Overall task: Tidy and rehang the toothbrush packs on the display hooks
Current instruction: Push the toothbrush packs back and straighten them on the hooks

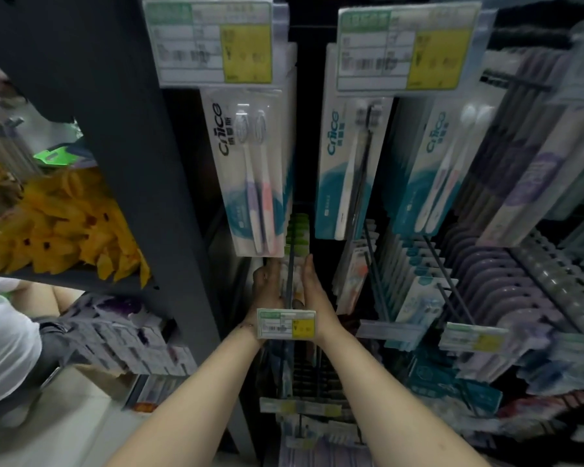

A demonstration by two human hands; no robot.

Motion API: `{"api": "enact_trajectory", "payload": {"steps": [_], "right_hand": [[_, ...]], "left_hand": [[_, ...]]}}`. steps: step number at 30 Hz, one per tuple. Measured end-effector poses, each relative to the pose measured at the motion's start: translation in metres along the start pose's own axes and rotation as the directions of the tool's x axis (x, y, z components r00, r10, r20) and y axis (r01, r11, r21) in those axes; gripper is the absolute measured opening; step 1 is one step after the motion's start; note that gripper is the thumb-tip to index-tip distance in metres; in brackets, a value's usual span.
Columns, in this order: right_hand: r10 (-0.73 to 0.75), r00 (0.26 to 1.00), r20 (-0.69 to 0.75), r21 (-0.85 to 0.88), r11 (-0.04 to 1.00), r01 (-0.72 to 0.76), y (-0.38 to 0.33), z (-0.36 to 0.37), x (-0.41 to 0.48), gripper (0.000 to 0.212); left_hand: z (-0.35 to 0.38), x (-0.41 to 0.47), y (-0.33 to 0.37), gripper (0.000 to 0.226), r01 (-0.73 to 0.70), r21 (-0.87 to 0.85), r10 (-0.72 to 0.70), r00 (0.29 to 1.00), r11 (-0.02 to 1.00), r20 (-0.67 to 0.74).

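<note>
A big dark metal post fills the upper left of the frame, above a pale smooth floor. Flat shiny toothbrush packs hang in rows across the middle and right. In the middle, the left hand and right hand sit on each side of one row of packs on a thin hook. The right fingers lie straight and flat on it. The left fingers are hidden, so their grip cannot be told. A small paper price tag covers both wrists.
</note>
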State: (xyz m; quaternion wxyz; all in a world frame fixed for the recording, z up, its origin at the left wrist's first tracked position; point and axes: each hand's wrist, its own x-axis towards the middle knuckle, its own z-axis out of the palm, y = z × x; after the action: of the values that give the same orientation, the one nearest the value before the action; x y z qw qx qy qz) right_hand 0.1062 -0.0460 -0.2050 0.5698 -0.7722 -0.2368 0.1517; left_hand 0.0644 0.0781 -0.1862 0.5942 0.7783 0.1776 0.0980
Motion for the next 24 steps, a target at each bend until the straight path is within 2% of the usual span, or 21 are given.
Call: {"api": "enact_trajectory", "payload": {"steps": [2,4,5,6,8,9,11,13,14,16,17,18,21,24], "right_hand": [[-0.024,1.0,-0.012,-0.019,1.0,0.024,0.002,-0.005,0.001,0.062],[-0.017,1.0,-0.008,-0.018,1.0,0.017,-0.004,-0.003,0.0,0.069],[0.008,1.0,-0.002,-0.016,1.0,-0.008,-0.008,0.002,-0.001,0.074],[0.059,0.998,-0.024,-0.049,0.997,-0.06,-0.015,0.004,-0.006,0.077],[0.129,0.992,0.005,-0.151,0.98,-0.127,-0.024,0.002,-0.017,0.086],[0.144,0.989,-0.018,-0.239,0.96,-0.144,-0.024,0.001,-0.021,0.097],[0.115,0.99,-0.083,-0.415,0.899,-0.139,-0.021,-0.003,-0.028,0.103],[0.102,0.99,-0.102,-0.5,0.855,-0.14,-0.017,-0.008,-0.035,0.09],[0.103,0.99,-0.098,-0.554,0.82,-0.14,-0.017,-0.011,-0.039,0.082],[0.071,0.994,-0.087,-0.679,0.726,-0.111,-0.017,-0.017,-0.048,0.065],[0.04,0.995,-0.088,-0.721,0.687,-0.091,-0.017,-0.02,-0.054,0.059],[0.01,0.996,-0.084,-0.746,0.662,-0.069,-0.016,-0.023,-0.06,0.055],[-0.004,0.998,-0.064,-0.765,0.642,-0.047,-0.014,-0.037,-0.082,0.043],[0.044,0.999,-0.022,-0.819,0.572,-0.043,-0.012,-0.052,-0.103,0.043]], "left_hand": [[-0.004,0.002,-0.003,0.081,0.073,0.056,-0.073,0.997,0.996,-0.015],[-0.006,0.002,-0.004,0.095,0.088,0.116,-0.088,0.996,0.989,0.002],[-0.008,0.004,-0.006,0.096,0.073,0.146,-0.074,0.997,0.986,0.0],[-0.009,0.003,-0.006,0.086,0.038,0.183,-0.038,0.999,0.982,0.001],[-0.011,-0.001,-0.008,0.052,-0.036,0.252,0.033,0.999,0.967,0.016],[-0.013,-0.003,-0.011,0.049,-0.059,0.252,0.056,0.998,0.966,0.019],[-0.015,-0.012,-0.018,0.071,-0.146,0.349,0.137,0.989,0.926,0.051],[-0.017,-0.022,-0.018,0.084,-0.14,0.461,0.11,0.99,0.876,0.091],[-0.016,-0.029,-0.019,0.075,-0.096,0.518,0.063,0.995,0.85,0.08],[-0.014,-0.04,-0.016,0.037,-0.005,0.59,-0.007,1.0,0.807,0.018],[-0.014,-0.046,-0.014,0.021,0.008,0.644,-0.019,1.0,0.765,0.01],[-0.013,-0.053,-0.012,0.017,-0.015,0.725,-0.006,1.0,0.688,0.026],[-0.007,-0.07,-0.012,0.032,-0.096,0.889,0.008,0.995,0.447,0.104],[0.01,-0.089,-0.008,0.039,-0.14,0.889,0.015,0.989,0.436,0.148]]}}
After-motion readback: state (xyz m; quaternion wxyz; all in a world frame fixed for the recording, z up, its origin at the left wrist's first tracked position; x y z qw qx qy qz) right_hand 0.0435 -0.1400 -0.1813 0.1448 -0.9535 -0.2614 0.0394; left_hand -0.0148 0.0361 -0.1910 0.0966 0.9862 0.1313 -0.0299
